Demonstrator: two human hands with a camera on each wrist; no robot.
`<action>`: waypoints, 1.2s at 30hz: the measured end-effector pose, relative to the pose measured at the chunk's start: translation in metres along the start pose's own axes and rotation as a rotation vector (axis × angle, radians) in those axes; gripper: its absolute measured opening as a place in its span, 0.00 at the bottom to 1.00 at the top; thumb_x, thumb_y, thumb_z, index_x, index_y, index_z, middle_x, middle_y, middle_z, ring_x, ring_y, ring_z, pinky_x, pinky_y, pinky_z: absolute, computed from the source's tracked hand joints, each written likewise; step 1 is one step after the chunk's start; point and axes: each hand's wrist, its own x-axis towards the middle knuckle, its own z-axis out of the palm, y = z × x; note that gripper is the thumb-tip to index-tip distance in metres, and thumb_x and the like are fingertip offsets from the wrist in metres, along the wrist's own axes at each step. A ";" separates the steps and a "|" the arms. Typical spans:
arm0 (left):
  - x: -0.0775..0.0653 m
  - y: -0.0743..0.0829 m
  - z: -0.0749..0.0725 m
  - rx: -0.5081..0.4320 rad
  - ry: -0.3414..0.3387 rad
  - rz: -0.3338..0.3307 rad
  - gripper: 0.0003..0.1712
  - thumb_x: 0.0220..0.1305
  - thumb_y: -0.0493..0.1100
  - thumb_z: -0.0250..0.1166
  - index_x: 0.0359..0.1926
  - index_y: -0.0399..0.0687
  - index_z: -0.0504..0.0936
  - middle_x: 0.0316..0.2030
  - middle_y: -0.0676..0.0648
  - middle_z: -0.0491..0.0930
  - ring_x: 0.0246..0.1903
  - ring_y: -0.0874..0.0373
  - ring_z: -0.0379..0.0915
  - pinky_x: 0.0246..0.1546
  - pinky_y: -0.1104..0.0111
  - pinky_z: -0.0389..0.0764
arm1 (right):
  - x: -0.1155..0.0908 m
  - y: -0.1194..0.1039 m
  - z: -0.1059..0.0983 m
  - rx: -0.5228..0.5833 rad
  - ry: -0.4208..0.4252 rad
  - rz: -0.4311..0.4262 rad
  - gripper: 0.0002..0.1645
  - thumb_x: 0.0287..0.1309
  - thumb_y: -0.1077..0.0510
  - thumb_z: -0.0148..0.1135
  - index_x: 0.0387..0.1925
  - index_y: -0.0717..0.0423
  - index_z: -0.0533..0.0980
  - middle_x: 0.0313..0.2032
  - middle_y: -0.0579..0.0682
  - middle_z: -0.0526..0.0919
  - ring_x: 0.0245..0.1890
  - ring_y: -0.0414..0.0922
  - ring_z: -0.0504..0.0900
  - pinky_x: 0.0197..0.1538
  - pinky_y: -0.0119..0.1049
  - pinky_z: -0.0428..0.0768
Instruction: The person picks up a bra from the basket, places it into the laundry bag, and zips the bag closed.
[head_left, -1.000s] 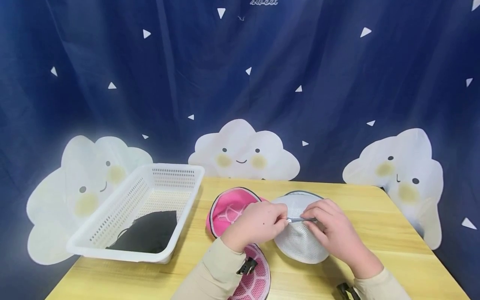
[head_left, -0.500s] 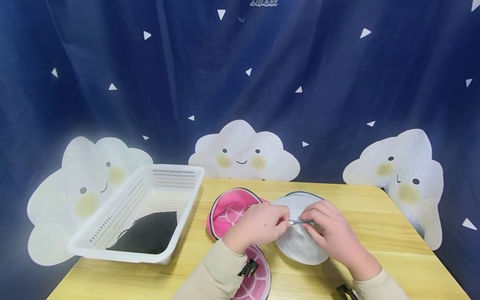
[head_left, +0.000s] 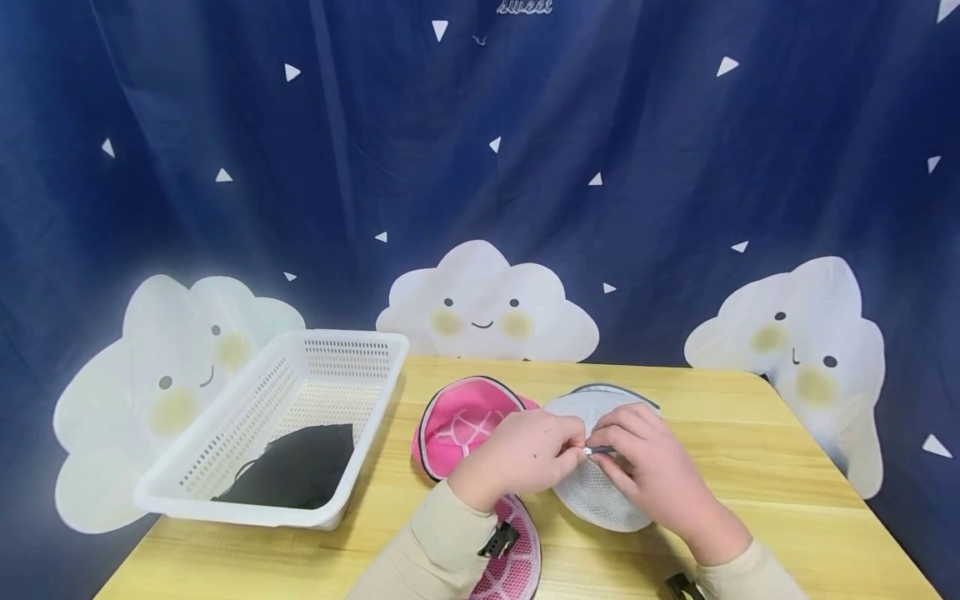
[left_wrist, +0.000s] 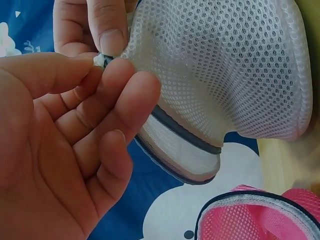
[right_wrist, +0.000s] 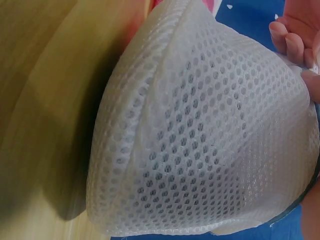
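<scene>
A white mesh laundry bag (head_left: 603, 500) with dark grey zipper trim stands on the table, its top held up between both hands. My left hand (head_left: 528, 450) pinches the small white zipper pull (left_wrist: 99, 60) between thumb and fingertips. Close beside it, my right hand (head_left: 648, 462) pinches the zipper edge, thumb below and fingers above. In the left wrist view a dark-trimmed opening (left_wrist: 180, 145) of the bag gapes below the fingers. The right wrist view is mostly filled by the bag's mesh side (right_wrist: 185, 145).
Left of the white bag lies an open pink mesh bag (head_left: 456, 433) with black trim. A round pink mesh piece (head_left: 521, 550) lies partly under my left sleeve. Farther left, a white plastic basket (head_left: 225, 512) holds a black cloth item (head_left: 303, 467). A dark blue curtain (head_left: 480, 125) hangs behind the table.
My left hand has shifted slightly right with the zipper pull, and my right hand slightly left. The gap between them has narrowed, so less zipper shows. Basket and pink bag stay put.
</scene>
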 end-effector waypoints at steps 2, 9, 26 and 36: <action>0.000 0.002 0.000 0.008 -0.002 -0.008 0.11 0.67 0.46 0.62 0.27 0.59 0.73 0.18 0.63 0.67 0.22 0.68 0.65 0.23 0.75 0.66 | 0.000 -0.001 0.001 -0.002 0.007 -0.007 0.18 0.75 0.45 0.54 0.33 0.50 0.82 0.39 0.43 0.82 0.43 0.48 0.77 0.55 0.37 0.67; -0.001 0.010 0.001 0.056 -0.007 -0.099 0.16 0.69 0.55 0.62 0.23 0.62 0.72 0.16 0.64 0.67 0.21 0.68 0.65 0.22 0.70 0.66 | -0.001 -0.003 0.005 0.007 0.050 -0.027 0.18 0.75 0.47 0.54 0.32 0.50 0.82 0.37 0.44 0.82 0.40 0.48 0.77 0.54 0.37 0.68; 0.000 -0.003 0.006 0.083 0.016 -0.113 0.16 0.69 0.57 0.65 0.26 0.61 0.73 0.17 0.62 0.68 0.20 0.66 0.66 0.20 0.69 0.66 | 0.002 0.002 -0.004 0.047 0.083 -0.028 0.18 0.75 0.49 0.55 0.30 0.51 0.81 0.36 0.45 0.81 0.40 0.49 0.77 0.52 0.37 0.69; -0.001 -0.007 -0.002 0.098 0.007 -0.143 0.14 0.70 0.55 0.64 0.28 0.60 0.73 0.18 0.61 0.69 0.20 0.64 0.66 0.20 0.69 0.67 | 0.001 0.006 -0.009 0.066 0.059 0.017 0.12 0.71 0.53 0.57 0.32 0.51 0.81 0.39 0.47 0.82 0.42 0.50 0.76 0.56 0.31 0.66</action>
